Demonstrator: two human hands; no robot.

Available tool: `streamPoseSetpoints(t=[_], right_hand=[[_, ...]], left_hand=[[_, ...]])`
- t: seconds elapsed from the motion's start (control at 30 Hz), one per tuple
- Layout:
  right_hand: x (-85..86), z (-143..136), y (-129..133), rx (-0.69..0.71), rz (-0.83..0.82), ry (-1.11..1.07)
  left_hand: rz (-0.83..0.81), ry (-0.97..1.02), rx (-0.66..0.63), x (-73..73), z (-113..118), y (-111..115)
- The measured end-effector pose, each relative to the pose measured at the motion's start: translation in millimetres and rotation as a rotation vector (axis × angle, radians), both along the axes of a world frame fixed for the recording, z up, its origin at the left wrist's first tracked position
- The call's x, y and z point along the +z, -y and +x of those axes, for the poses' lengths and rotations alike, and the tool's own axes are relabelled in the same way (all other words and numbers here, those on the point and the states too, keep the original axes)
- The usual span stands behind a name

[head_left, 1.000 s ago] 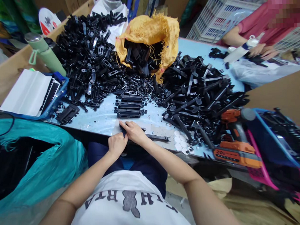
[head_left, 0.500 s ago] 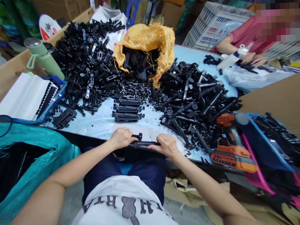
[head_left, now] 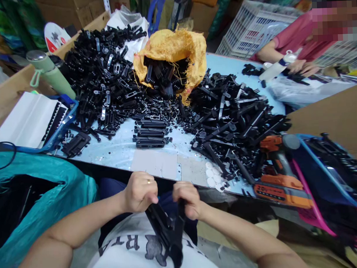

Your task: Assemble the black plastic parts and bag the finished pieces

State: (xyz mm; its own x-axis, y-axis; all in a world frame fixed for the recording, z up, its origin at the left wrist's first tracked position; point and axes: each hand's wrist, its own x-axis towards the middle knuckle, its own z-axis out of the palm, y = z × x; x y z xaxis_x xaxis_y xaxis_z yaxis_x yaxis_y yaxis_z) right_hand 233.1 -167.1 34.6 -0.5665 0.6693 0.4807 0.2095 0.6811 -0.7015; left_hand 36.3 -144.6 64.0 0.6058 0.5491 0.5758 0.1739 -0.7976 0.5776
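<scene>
Between my hands is a black hinged piece with two long arms, spread in a V with its joined end toward my shirt. My left hand is closed around the end of one arm. The end of the other arm is wrapped in the fingers of my right hand. Both hands are off the table, just past its front edge and above my lap. Several similar black folded pieces lie stacked in a row on the blue table.
Heaps of black parts and black arms flank a yellow sack. An orange cordless drill lies right, beside a blue-rimmed basket. Left are a green bottle and a teal sack. A co-worker's hands are at far right.
My hands have drawn back from the table edge toward my body with the black piece. Its arms, nearly in line along the edge before, are now folded into a V.
</scene>
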Motion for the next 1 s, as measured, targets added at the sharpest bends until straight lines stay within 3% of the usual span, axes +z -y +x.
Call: streamPoseSetpoints(t=[0.1, 0.2, 0.27, 0.37, 0.47, 0.6, 0.77, 1.0], right_hand=[[-23.0, -6, -8, 0.146, -0.174, 0.068], [-25.9, 9, -23, 0.171, -0.450, 0.225], [-18.5, 17, -31, 0.045, -0.482, 0.444], [-6.4, 11, -36, -0.263, -0.373, 0.891], [-3.7, -8, -40, -0.406, -0.151, 1.061], [-8.9, -23, -53, -0.311, 0.164, 1.005], [-10.6, -17, -67, -0.192, 0.236, 0.967], [-14.3, -8, -81, -0.120, 0.280, 0.866]], left_hand=[[-0.075, -0.181, 0.117, -12.4, 0, -10], [-0.273, -0.412, 0.426, -22.3, -4, -27], [-0.304, -0.598, 0.616, -27.5, -4, -41], [-0.284, -0.857, 0.757, -36.5, 0, -56], [-0.294, -0.941, 0.810, -43.5, 9, -62], [-0.289, -0.901, 0.826, -42.2, 15, -61], [-0.294, -0.878, 0.823, -34.2, 15, -61], [-0.302, -0.840, 0.790, -33.8, 14, -65]])
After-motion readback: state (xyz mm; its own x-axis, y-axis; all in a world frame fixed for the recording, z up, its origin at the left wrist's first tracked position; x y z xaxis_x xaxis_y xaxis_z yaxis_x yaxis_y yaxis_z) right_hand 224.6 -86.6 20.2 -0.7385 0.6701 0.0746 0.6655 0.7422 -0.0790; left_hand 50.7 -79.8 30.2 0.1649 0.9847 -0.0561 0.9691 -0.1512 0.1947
